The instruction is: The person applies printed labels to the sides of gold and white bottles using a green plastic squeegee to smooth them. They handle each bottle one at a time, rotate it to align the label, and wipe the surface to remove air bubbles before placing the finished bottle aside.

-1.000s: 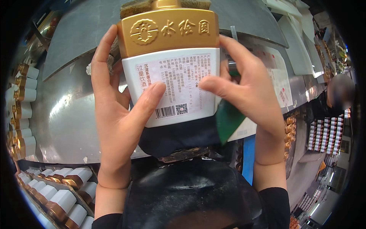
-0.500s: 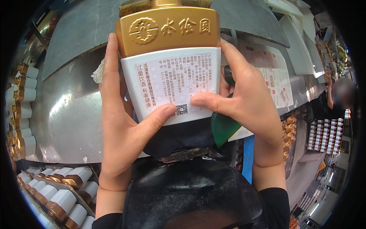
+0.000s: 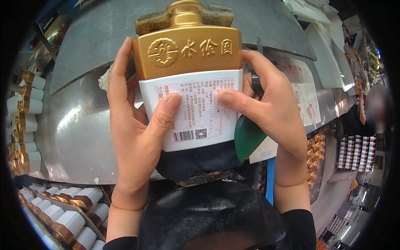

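Between my hands is a flat-sided bottle [image 3: 191,143], white below with an embossed gold shoulder and neck. Its neck points away from me. A pale printed label [image 3: 198,108] with a barcode is on the white face. My left hand [image 3: 139,121] grips the left side, thumb pressing on the label and fingers along the edge. The right side is held by my right hand [image 3: 271,108], its thumb on the label's right part. A green, leaf-shaped flat piece [image 3: 248,139] juts from under my right palm; a dark green band [image 3: 255,81] shows at those fingers.
A brush-like block [image 3: 152,21] lies behind the bottle neck on a grey board [image 3: 266,25]. Printed sheets [image 3: 308,89] lie to the right on the metal table [image 3: 79,125]. More white-and-gold bottles [image 3: 71,223] stand at left and lower left. Another person [image 3: 366,110] is at far right.
The bottle sits lower in the picture, showing more of its neck. My left thumb has moved up the label, uncovering the barcode. My right thumb has shifted slightly up and right.
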### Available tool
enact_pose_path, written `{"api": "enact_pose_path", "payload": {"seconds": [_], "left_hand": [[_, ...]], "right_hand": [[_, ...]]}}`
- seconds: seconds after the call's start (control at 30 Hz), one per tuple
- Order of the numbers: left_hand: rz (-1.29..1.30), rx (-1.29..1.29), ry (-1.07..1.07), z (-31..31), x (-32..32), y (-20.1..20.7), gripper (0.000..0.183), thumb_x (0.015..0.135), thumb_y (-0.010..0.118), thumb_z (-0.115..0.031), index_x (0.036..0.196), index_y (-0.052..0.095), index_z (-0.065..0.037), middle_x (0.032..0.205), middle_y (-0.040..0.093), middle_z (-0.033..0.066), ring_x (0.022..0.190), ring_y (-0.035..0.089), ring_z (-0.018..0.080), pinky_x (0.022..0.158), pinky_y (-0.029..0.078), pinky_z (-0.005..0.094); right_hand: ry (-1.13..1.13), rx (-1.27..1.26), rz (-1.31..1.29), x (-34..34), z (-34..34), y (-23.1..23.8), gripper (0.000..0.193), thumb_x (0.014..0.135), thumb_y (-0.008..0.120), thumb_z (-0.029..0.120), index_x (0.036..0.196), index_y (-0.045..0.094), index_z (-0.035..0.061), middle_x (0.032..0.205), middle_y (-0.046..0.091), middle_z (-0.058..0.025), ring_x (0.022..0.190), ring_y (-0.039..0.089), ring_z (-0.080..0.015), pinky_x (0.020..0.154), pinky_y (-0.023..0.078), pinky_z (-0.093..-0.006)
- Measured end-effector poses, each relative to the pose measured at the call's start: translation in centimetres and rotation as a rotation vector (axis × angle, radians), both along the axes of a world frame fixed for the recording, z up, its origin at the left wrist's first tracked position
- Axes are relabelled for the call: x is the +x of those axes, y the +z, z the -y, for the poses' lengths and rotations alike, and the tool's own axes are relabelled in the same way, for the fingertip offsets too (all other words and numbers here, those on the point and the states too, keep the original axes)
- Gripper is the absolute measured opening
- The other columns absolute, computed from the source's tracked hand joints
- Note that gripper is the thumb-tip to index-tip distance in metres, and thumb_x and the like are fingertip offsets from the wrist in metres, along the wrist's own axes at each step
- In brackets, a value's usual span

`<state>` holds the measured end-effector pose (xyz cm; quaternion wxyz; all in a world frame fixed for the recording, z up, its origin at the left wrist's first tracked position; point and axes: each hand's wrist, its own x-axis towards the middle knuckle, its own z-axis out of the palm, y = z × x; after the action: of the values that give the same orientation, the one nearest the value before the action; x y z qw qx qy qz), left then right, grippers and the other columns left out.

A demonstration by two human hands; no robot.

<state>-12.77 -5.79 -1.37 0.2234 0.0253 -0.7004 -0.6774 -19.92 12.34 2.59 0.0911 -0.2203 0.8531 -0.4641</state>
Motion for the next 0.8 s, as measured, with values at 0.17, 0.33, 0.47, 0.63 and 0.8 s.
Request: {"api": "enact_pose_path", "payload": {"seconds": [0.17, 0.33, 0.47, 0.63, 0.8], "left_hand": [[-0.035, 0.033, -0.016, 0.8, -0.1, -0.7, 0.068, 0.088, 0.061, -0.019, 0.145, 0.029, -0.002, 0.142, 0.04, 0.0184, 0.131, 0.041, 0.0278, 0.107, 0.035, 0.0369], [-0.013, -0.019, -0.007, 0.2, 0.1, 0.0, 0.068, 0.088, 0.061, -0.021, 0.145, 0.029, -0.001, 0.142, 0.04, 0.0184, 0.132, 0.04, 0.0281, 0.108, 0.034, 0.0379], [-0.017, 0.022, -0.045, 0.6, 0.0, -0.3, 0.073, 0.085, 0.063, -0.022, 0.145, 0.028, -0.001, 0.142, 0.039, 0.0185, 0.133, 0.039, 0.0285, 0.11, 0.032, 0.0386], [-0.041, 0.121, -0.138, 1.2, 0.3, -0.7, 0.089, 0.076, 0.07, -0.024, 0.148, 0.023, -0.002, 0.143, 0.037, 0.0186, 0.133, 0.038, 0.0292, 0.11, 0.03, 0.039], [-0.004, 0.145, -0.173, 1.1, 0.5, -0.5, 0.096, 0.072, 0.072, -0.02, 0.149, 0.019, -0.002, 0.144, 0.035, 0.0194, 0.133, 0.039, 0.03, 0.11, 0.031, 0.0391]], "right_hand": [[-0.004, -0.035, 0.062, -0.2, -0.3, -0.2, 0.055, 0.082, 0.073, 0.026, 0.121, 0.053, -0.0066, 0.092, 0.059, -0.0028, 0.072, 0.046, -0.0037, 0.065, 0.041, -0.0189], [0.001, 0.005, 0.047, 0.0, -0.1, 0.0, 0.055, 0.083, 0.072, 0.03, 0.12, 0.053, -0.0061, 0.1, 0.06, -0.0055, 0.079, 0.048, -0.006, 0.072, 0.042, -0.02], [0.008, -0.018, 0.033, -0.3, -0.4, -0.6, 0.057, 0.083, 0.072, 0.03, 0.122, 0.052, -0.0059, 0.106, 0.06, -0.0071, 0.088, 0.053, -0.0086, 0.077, 0.044, -0.0211], [0.043, -0.055, 0.119, 0.2, -0.6, -0.4, 0.059, 0.083, 0.072, 0.028, 0.125, 0.049, -0.0063, 0.11, 0.059, -0.0076, 0.095, 0.054, -0.0098, 0.081, 0.045, -0.0231], [0.03, -0.039, 0.158, 0.2, -0.2, -0.3, 0.056, 0.084, 0.071, 0.022, 0.126, 0.048, -0.0067, 0.111, 0.059, -0.0075, 0.094, 0.054, -0.0093, 0.082, 0.046, -0.0227]]}}
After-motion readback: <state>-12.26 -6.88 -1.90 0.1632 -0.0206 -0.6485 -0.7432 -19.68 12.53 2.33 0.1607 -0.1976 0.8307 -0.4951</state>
